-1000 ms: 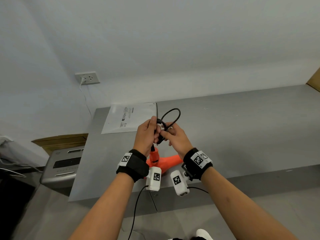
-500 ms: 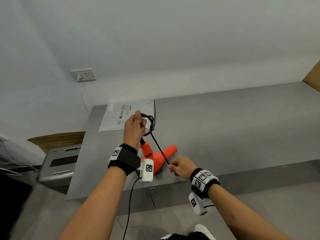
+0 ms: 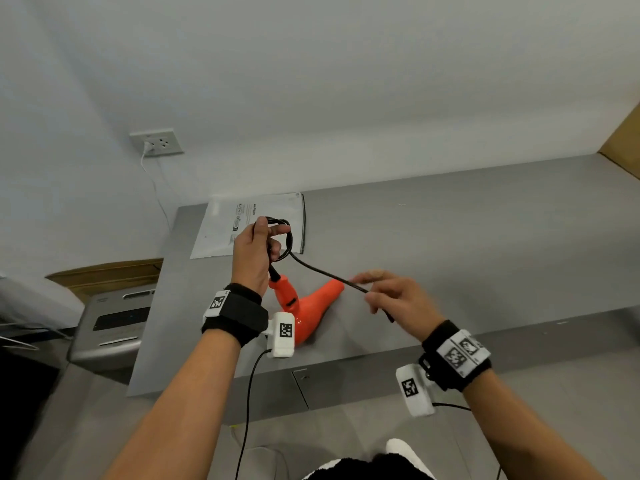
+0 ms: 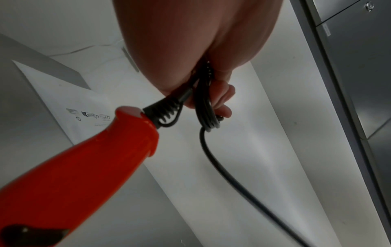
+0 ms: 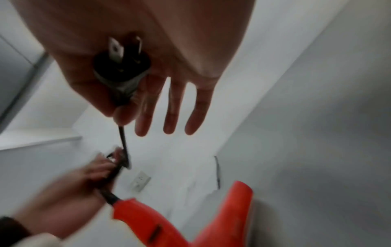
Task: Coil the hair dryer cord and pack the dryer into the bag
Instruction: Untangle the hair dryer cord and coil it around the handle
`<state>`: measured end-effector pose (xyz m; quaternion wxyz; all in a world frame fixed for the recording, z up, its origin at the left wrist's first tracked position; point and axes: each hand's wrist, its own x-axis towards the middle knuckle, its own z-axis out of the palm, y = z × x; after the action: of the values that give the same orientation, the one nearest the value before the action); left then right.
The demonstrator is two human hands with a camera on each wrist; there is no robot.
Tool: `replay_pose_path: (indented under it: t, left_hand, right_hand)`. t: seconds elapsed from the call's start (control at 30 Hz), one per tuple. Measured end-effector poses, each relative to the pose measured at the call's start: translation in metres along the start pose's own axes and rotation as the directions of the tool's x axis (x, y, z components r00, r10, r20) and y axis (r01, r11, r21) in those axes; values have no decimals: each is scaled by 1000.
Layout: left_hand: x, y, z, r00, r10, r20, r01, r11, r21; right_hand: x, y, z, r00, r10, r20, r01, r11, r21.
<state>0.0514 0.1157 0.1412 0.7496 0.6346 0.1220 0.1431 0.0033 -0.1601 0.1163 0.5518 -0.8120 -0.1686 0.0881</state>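
Note:
An orange hair dryer [image 3: 308,306] lies on the grey table [image 3: 467,237], its handle pointing up toward my left hand [image 3: 273,237]. That hand grips a small coil of the black cord [image 3: 289,237] just above the handle; the loops [image 4: 207,107] hang out of my fist beside the dryer handle [image 4: 84,167]. A straight run of cord [image 3: 325,271] leads to my right hand [image 3: 370,289]. There thumb and forefinger pinch the cord just below the plug [image 5: 121,66], which lies against my palm, and the other fingers are straight. The white plastic bag [image 3: 221,233] lies flat at the table's back left.
A wall socket [image 3: 156,143] with a white cable sits on the wall behind the table's left end. A brown cardboard box [image 3: 104,275] and a grey machine [image 3: 110,323] stand left of the table. Another cardboard piece [image 3: 623,143] shows at the right edge.
My right hand left the coil, ran along the cord to the plug end and drew that stretch out to the right. My left hand kept hold of the coil above the dryer.

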Motion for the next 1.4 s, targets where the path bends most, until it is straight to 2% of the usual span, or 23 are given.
replay_pose_path:
  t: [0.1, 0.17, 0.23, 0.3, 0.37, 0.43, 0.47, 0.53, 0.7, 0.83, 0.93, 1.03, 1.13, 1.23, 1.3, 1.37, 1.4]
  left_hand:
    - [-4, -1, 10, 1000, -5, 23, 5, 1000, -1]
    - [-6, -2, 18, 999, -4, 46, 4, 1000, 8]
    - [-9, -2, 23, 996, -11, 83, 9, 1000, 25]
    - [-12, -1, 26, 993, -18, 113, 13, 999, 40]
    - [-14, 0, 26, 992, -28, 124, 26, 1000, 18]
    - [-16, 2, 25, 989, -58, 136, 61, 998, -18]
    - [-17, 2, 25, 987, -70, 143, 74, 997, -25]
    - [-18, 1, 24, 985, -82, 152, 87, 996, -27]
    - [-21, 4, 27, 984, -83, 159, 91, 995, -47]
    - [-24, 5, 29, 975, -85, 204, 98, 994, -52]
    - [-26, 5, 30, 960, -106, 260, 125, 990, -60]
    - [-26, 5, 30, 953, -102, 284, 111, 994, -19]
    - [-25, 3, 29, 948, -94, 305, 95, 995, 12]
    - [-22, -2, 26, 947, -84, 309, 69, 996, 62]
    - [-22, -2, 26, 954, -83, 287, 67, 995, 67]
    - [-22, 0, 26, 954, -72, 291, 52, 996, 79]
    - [-22, 1, 27, 948, -71, 310, 46, 995, 87]
  right_hand:
    - [0, -47, -7, 980, -151, 127, 139, 986, 94]
    - [6, -67, 0, 954, -224, 197, 183, 961, 209]
    - [15, -78, 10, 946, -254, 201, 176, 925, 338]
    - [26, -80, 17, 962, -223, 155, 149, 911, 384]
    - [36, -77, 25, 983, -159, 93, 129, 956, 263]
    - [46, -72, 32, 992, -124, 21, 124, 992, 10]
    - [50, -69, 35, 992, -123, -21, 120, 988, -100]
    - [57, -65, 38, 991, -109, -84, 91, 977, -196]
    - [62, -66, 49, 991, -121, 64, 137, 898, -418]
    - [67, -69, 54, 997, -55, 62, 79, 854, -515]
    - [72, -75, 50, 1000, -13, 28, 26, 855, -517]
    - [74, -78, 46, 998, 39, 52, -5, 847, -532]
    - [77, -75, 43, 997, 68, 40, -38, 859, -510]
    - [77, -72, 42, 998, 56, 22, -41, 908, -417]
    - [79, -68, 40, 996, 52, -74, -71, 954, -293]
    - [86, -60, 36, 966, 82, -246, -117, 984, -133]
    - [89, -58, 34, 955, 121, -272, -145, 987, -70]
